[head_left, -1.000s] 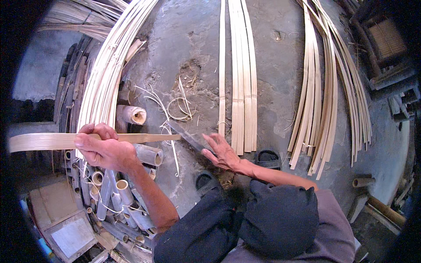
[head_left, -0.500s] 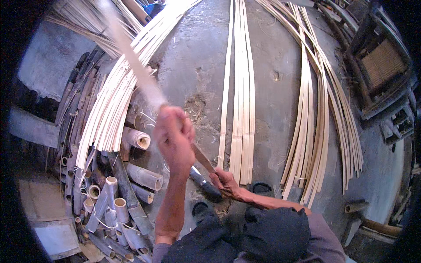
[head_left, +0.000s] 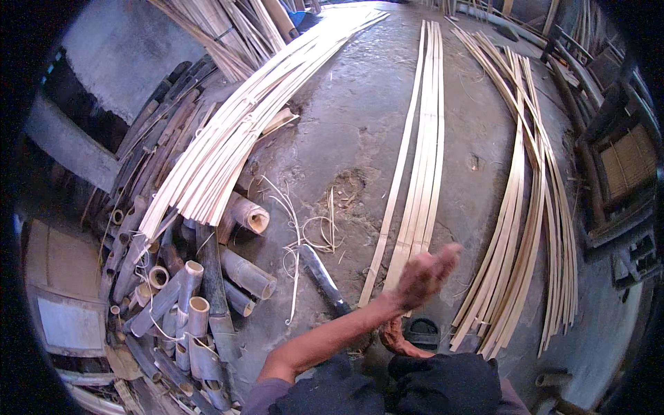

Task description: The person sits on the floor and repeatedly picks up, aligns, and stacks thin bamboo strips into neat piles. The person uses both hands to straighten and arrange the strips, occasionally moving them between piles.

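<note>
Grey floor [head_left: 315,149]: left hand [head_left: 422,278] over pale strips [head_left: 427,159], right hand [head_left: 395,337] near; cannot tell either's fingers' [head_left: 448,258] pose.

The bare left hand [head_left: 425,280] was a blur from where I stood, its grip unreadable; its forearm [head_left: 325,342] partly hid the bare right hand [head_left: 396,339] and the long grey-bladed knife's [head_left: 319,272] dark handle [head_left: 339,306].

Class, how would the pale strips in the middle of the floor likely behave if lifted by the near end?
The pale strips would probably sag, being long, narrow and flat. Each is likely light, since they look slim for their length. They may slide apart: no tie shows around them, and the leftmost strip lies apart at the near end.
</note>
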### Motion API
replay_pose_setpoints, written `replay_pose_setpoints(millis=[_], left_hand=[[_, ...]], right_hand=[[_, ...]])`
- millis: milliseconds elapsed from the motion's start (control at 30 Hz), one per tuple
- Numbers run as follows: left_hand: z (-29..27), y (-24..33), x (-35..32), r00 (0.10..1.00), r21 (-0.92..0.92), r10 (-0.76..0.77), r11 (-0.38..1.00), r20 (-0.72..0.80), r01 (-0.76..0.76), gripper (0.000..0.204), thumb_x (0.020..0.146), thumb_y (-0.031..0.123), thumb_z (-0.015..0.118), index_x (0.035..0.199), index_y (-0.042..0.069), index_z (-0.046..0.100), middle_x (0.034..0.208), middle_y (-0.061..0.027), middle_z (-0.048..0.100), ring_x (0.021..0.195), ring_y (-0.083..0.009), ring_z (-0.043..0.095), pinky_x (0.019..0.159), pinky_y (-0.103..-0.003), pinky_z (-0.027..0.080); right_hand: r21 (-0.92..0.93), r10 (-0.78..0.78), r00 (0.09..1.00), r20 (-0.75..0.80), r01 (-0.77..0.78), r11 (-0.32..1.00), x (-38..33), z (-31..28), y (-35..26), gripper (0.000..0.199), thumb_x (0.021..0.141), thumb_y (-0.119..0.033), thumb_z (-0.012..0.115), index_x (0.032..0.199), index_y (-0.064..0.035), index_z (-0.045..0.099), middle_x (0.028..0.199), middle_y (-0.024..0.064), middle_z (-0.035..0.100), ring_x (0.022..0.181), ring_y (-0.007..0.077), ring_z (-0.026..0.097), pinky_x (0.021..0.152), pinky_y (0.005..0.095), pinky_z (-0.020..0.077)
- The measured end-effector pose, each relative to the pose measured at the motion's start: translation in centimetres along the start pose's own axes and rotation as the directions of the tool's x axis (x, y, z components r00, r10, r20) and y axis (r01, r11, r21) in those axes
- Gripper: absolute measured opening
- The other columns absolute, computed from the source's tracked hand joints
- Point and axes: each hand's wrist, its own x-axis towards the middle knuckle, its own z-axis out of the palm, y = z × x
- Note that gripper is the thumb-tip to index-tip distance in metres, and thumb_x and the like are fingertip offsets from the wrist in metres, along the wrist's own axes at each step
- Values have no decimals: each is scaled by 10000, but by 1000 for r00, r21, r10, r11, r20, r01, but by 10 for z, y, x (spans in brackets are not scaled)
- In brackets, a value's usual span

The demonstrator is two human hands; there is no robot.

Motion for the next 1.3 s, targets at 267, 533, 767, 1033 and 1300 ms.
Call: replay_pose_setpoints(millis=[267,533,767,1033,1300], left_hand=[[-5,-24,26,970,-164,-239,959,-31,231,295,999,282,482,1167,40,496,891,-193,656,820,-421,648,678,-446,519],[-33,-117,-10,915,19,-348,933,-204,360,526,1005,412,425,1336,3,406,985,-231,634,871,-325,640,770,-422,488],[-19,-143,-63,844,-168,-535,835,-27,524,410,1010,341,450,1205,-7,545,884,-142,663,812,-205,657,752,-339,522],[-21,-158,-79,805,-298,-590,760,55,577,358,1017,294,450,1174,-2,577,857,-101,671,761,-152,651,695,-303,534],[-18,-153,-88,789,-246,-611,757,61,605,290,1009,216,476,1153,-5,597,884,-75,667,798,-139,640,730,-288,533]], right_hand=[[6,-8,999,-52,8,1000,2,-20,-23,285,1027,-350,429,958,-83,499,612,-30,438,500,77,425,445,254,367],[-375,-77,985,-154,14,927,83,-22,-61,306,1027,-361,421,925,-81,493,579,-27,403,436,77,389,394,256,333],[-171,-58,978,-199,24,985,132,-28,-90,315,1036,-378,381,952,-90,475,594,-46,377,439,52,344,384,217,298],[-155,-294,933,-206,265,952,135,-12,-100,344,1030,-406,389,905,-93,452,585,-55,356,450,42,319,386,220,258],[-142,-130,967,-218,101,985,146,-33,-46,317,1037,-371,383,935,-78,450,583,-35,374,460,64,370,392,234,321]])
